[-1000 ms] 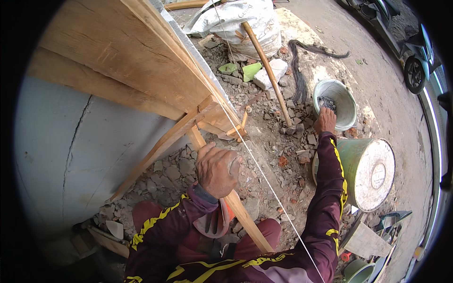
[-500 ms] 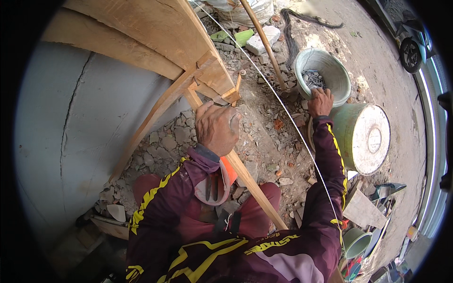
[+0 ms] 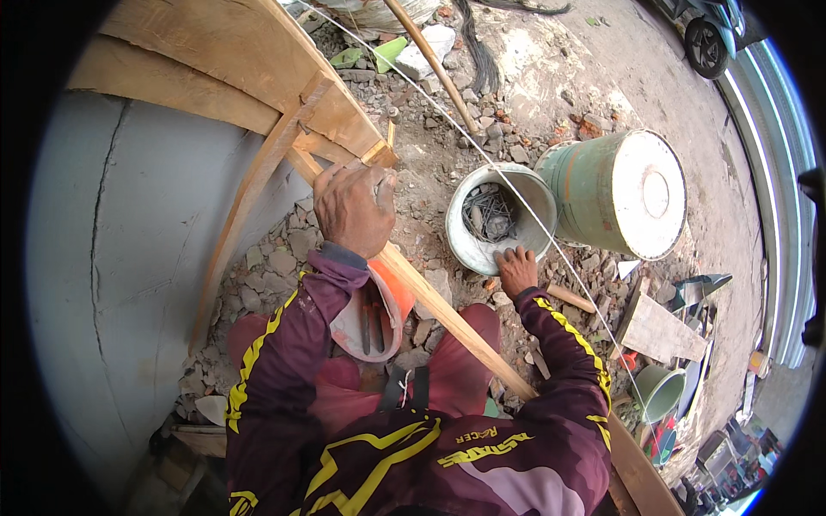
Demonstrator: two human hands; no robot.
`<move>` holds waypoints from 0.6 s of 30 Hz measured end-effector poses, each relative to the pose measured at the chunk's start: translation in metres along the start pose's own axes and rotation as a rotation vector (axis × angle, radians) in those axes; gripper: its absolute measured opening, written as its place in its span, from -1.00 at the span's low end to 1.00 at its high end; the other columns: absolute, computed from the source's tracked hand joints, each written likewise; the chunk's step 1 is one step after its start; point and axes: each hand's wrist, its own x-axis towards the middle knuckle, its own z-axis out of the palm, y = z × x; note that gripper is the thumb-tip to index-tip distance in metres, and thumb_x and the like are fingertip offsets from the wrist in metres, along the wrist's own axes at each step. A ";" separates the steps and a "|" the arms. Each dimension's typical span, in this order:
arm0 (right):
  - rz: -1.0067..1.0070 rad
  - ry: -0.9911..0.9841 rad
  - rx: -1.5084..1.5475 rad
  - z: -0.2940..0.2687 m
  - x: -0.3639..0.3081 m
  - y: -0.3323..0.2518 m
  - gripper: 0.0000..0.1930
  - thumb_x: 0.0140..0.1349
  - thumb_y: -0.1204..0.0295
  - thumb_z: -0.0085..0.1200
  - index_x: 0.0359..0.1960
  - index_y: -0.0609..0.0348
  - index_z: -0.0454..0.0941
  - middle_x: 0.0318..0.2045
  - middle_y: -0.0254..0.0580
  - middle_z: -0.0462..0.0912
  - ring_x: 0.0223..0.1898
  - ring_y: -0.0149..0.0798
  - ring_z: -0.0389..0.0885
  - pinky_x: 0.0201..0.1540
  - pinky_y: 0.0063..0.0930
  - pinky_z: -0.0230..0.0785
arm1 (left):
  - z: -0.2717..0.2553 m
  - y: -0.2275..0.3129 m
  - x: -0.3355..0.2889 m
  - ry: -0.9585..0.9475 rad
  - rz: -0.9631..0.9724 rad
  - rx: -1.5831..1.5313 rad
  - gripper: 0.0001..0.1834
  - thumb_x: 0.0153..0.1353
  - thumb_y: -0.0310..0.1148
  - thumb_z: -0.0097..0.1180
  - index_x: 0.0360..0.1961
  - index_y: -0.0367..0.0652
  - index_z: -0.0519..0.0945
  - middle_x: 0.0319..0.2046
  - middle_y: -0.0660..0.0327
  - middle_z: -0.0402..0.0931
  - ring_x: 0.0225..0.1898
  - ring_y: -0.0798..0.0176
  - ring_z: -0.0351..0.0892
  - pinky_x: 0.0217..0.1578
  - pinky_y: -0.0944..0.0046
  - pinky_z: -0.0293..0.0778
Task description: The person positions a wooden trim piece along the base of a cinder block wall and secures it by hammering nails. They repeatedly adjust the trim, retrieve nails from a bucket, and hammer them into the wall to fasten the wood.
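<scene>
yellow lettering [image 3: 486, 450] crosses the chest of your maroon shirt [image 3: 379, 477], below both sets of fingers; the round mark on the lidded tub [image 3: 594, 189], beyond and right of your right fingers, is too faint to read. your left hand [image 3: 354, 211] is clenched around a wooden strip [image 3: 456, 322], which slants from those fingers toward your right elbow. your right hand [image 3: 518, 271] has its fingers bent over the near rim of a pale bucket [image 3: 465, 245], grasping it, thumb hidden. nails [image 3: 489, 215] lie inside, just past those fingertips.
</scene>
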 end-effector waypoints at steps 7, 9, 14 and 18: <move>0.058 -0.172 0.598 -0.015 0.078 0.057 -0.71 0.03 0.37 0.14 -0.19 0.15 0.67 -0.32 0.19 0.66 -0.18 0.18 0.64 -0.10 -0.06 0.47 | -0.002 0.001 0.000 -0.052 -0.013 -0.005 -0.79 0.14 -0.29 0.17 -0.28 -0.17 0.67 -0.40 0.04 0.61 -0.23 -0.01 0.56 0.16 0.05 0.23; 0.347 -0.042 0.728 -0.008 0.116 0.058 -0.73 0.06 0.37 0.15 -0.21 0.18 0.68 -0.34 0.24 0.66 -0.19 0.22 0.64 -0.08 -0.05 0.50 | -0.003 0.002 0.001 -0.045 -0.024 0.005 -0.79 0.15 -0.27 0.16 -0.28 -0.16 0.67 -0.40 0.04 0.61 -0.24 0.00 0.56 0.15 0.05 0.24; 0.831 0.026 0.578 0.019 0.155 0.018 -0.72 0.07 0.36 0.13 -0.21 0.21 0.67 -0.23 0.20 0.67 -0.10 0.17 0.63 -0.01 -0.07 0.48 | -0.004 0.002 0.000 -0.058 -0.034 -0.001 -0.80 0.18 -0.26 0.13 -0.30 -0.12 0.68 -0.41 0.07 0.61 -0.25 0.03 0.56 0.14 0.06 0.24; 0.811 0.078 0.709 0.037 0.148 0.014 -0.68 -0.01 0.34 0.19 -0.19 0.18 0.69 -0.20 0.15 0.69 -0.08 0.12 0.64 0.03 -0.09 0.45 | -0.001 -0.002 0.001 -0.023 -0.023 -0.037 -0.82 0.18 -0.26 0.13 -0.37 -0.10 0.68 -0.44 0.12 0.61 -0.25 0.07 0.56 0.11 0.08 0.24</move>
